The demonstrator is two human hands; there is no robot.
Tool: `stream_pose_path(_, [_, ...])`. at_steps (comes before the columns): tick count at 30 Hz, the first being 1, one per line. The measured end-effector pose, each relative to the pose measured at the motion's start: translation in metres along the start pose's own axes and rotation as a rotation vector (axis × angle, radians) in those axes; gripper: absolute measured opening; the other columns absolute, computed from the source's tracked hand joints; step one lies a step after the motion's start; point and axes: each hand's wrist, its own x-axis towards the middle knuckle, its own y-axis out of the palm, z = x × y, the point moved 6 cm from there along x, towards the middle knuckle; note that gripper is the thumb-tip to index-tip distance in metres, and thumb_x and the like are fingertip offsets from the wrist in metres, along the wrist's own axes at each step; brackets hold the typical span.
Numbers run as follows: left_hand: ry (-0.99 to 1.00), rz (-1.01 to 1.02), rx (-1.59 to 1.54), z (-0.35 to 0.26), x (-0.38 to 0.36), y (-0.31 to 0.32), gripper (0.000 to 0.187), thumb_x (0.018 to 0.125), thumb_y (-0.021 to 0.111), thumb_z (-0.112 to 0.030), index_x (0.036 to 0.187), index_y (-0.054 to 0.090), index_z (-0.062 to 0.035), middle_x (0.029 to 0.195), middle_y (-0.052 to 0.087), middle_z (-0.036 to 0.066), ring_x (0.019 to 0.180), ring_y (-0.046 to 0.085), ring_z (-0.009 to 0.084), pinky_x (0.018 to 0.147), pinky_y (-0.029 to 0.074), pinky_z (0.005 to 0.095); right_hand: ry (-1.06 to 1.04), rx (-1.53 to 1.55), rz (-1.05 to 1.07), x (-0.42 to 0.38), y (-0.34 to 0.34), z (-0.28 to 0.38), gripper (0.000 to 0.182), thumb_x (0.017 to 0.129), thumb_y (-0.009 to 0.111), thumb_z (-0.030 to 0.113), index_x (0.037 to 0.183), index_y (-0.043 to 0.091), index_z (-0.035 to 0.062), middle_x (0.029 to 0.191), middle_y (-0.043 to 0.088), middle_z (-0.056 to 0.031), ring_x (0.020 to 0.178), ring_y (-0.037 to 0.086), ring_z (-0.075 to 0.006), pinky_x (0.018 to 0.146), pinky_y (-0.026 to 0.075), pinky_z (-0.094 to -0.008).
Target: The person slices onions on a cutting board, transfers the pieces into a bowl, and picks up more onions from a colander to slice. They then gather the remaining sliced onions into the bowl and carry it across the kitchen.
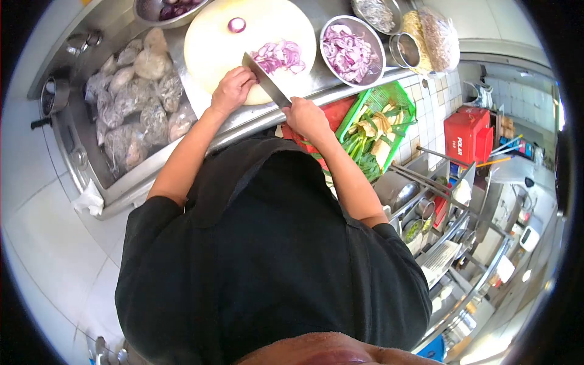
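- Knife (266,79): a broad cleaver lies slantwise over the near edge of the round cutting board (213,48), with its blade running up toward the heap of sliced red onion (278,56).
- Right hand (306,118): it sits at the near edge of the steel counter (340,91), curled shut round the handle end of the knife; the fingers wrap under and cannot be told apart.
- Left hand (232,90): it rests on the near part of the board, just beside the blade, with the fingers bent under and drawn together, knuckles up. Whether anything lies beneath them cannot be told.
- Sliced onion: a loose purple pile at the middle of the board, touching the far end of the blade; a single onion piece (236,25) lies apart toward the far edge.
- Steel bowl (351,52): it stands just beside the board on the counter, filled with more sliced red onion.
- Sink (79,152): set at the left end of the counter, it holds a heap of clear filled bags (137,97).
- Green basket (383,121): it stands below the counter's near edge on the right, with greens and pale strips in it.
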Motion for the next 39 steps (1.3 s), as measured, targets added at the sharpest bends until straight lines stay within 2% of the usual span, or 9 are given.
stream_pose_path(5, [-0.066, 0.205, -0.027, 0.024, 0.003, 0.007, 0.012, 0.088, 0.070, -0.005, 0.100, 0.072, -0.0015, 0.097, 0.068, 0.016, 0.089, 0.065, 0.0348, 0.082, 0.054, 0.0401, 0.233, 0.182, 0.110, -0.013, -0.017, -0.003, 0.038, 0.100, 0.059, 0.034, 0.114, 0.070, -0.0001, 0.113, 0.073, -0.0255, 0.104, 0.072, -0.0406, 0.090, 0.057, -0.0528])
stream_pose_path(8, [-0.040, 0.148, 0.002, 0.088, 0.033, -0.019, 0.023, 0.090, 0.072, -0.007, 0.112, 0.070, -0.0007, 0.109, 0.069, 0.015, 0.100, 0.067, 0.0301, 0.088, 0.054, 0.0401, 0.154, 0.228, 0.034, -0.022, 0.007, -0.007, 0.035, 0.101, 0.057, 0.031, 0.107, 0.072, -0.0005, 0.102, 0.074, -0.0239, 0.095, 0.074, -0.0406, 0.082, 0.058, -0.0524])
stream_pose_path(11, [0.002, 0.086, 0.137, 0.151, 0.111, -0.039, 0.037, 0.094, 0.073, -0.010, 0.129, 0.066, -0.0028, 0.132, 0.065, 0.014, 0.122, 0.060, 0.0282, 0.109, 0.045, 0.0419, 0.154, 0.341, 0.045, -0.018, 0.031, -0.004, 0.035, 0.091, 0.068, 0.030, 0.109, 0.074, 0.0003, 0.104, 0.075, -0.0227, 0.097, 0.073, -0.0406, 0.082, 0.058, -0.0516])
stream_pose_path(12, [-0.008, 0.230, 0.287, 0.100, 0.127, -0.040, 0.042, 0.092, 0.074, -0.010, 0.133, 0.066, -0.0037, 0.137, 0.061, 0.018, 0.125, 0.058, 0.0321, 0.111, 0.044, 0.0431, 0.118, 0.348, 0.074, -0.023, 0.031, 0.002, 0.035, 0.086, 0.067, 0.025, 0.106, 0.075, -0.0025, 0.103, 0.075, -0.0243, 0.096, 0.073, -0.0409, 0.081, 0.058, -0.0515])
stream_pose_path(16, [0.171, 0.398, 0.240, 0.133, 0.148, -0.018, 0.033, 0.086, 0.070, -0.004, 0.119, 0.070, 0.0023, 0.127, 0.063, 0.021, 0.118, 0.060, 0.0375, 0.106, 0.047, 0.0437, 0.136, 0.406, -0.020, -0.040, 0.014, 0.009, 0.025, 0.078, 0.064, 0.018, 0.082, 0.077, -0.0030, 0.075, 0.073, -0.0213, 0.076, 0.075, -0.0379, 0.067, 0.058, -0.0508])
stream_pose_path(25, [-0.057, 0.285, 0.036, 0.092, 0.037, -0.009, 0.039, 0.089, 0.076, -0.008, 0.125, 0.064, 0.0022, 0.114, 0.065, 0.013, 0.100, 0.061, 0.0257, 0.083, 0.049, 0.0371, 0.264, 0.421, -0.150, -0.014, 0.028, -0.018, 0.033, 0.080, 0.062, 0.015, 0.103, 0.074, -0.0057, 0.104, 0.074, -0.0281, 0.098, 0.074, -0.0419, 0.083, 0.058, -0.0513])
stream_pose_path(30, [-0.113, 0.216, -0.214, 0.094, -0.010, 0.003, 0.029, 0.096, 0.071, -0.008, 0.121, 0.065, 0.0058, 0.121, 0.064, 0.018, 0.113, 0.062, 0.0303, 0.097, 0.052, 0.0409, 0.243, 0.396, -0.111, -0.033, 0.020, 0.007, 0.033, 0.083, 0.061, 0.016, 0.106, 0.073, -0.0038, 0.107, 0.074, -0.0270, 0.101, 0.073, -0.0411, 0.085, 0.058, -0.0522])
stream_pose_path(34, [-0.028, 0.360, 0.121, 0.026, 0.003, -0.013, 0.013, 0.093, 0.069, -0.009, 0.099, 0.068, 0.0022, 0.107, 0.064, 0.021, 0.102, 0.061, 0.0387, 0.090, 0.051, 0.0444, 0.145, 0.227, -0.032, -0.036, 0.033, 0.021, 0.022, 0.091, 0.066, 0.020, 0.103, 0.074, 0.0026, 0.100, 0.074, -0.0201, 0.093, 0.074, -0.0381, 0.080, 0.059, -0.0497])
stream_pose_path(39, [0.083, 0.129, 0.028, 0.012, -0.001, -0.030, 0.020, 0.084, 0.073, -0.006, 0.102, 0.068, -0.0010, 0.106, 0.066, 0.017, 0.100, 0.066, 0.0351, 0.089, 0.053, 0.0428, 0.258, 0.245, -0.116, -0.041, 0.031, 0.025, 0.035, 0.101, 0.059, 0.030, 0.109, 0.069, -0.0018, 0.103, 0.073, -0.0284, 0.101, 0.071, -0.0449, 0.087, 0.055, -0.0568])
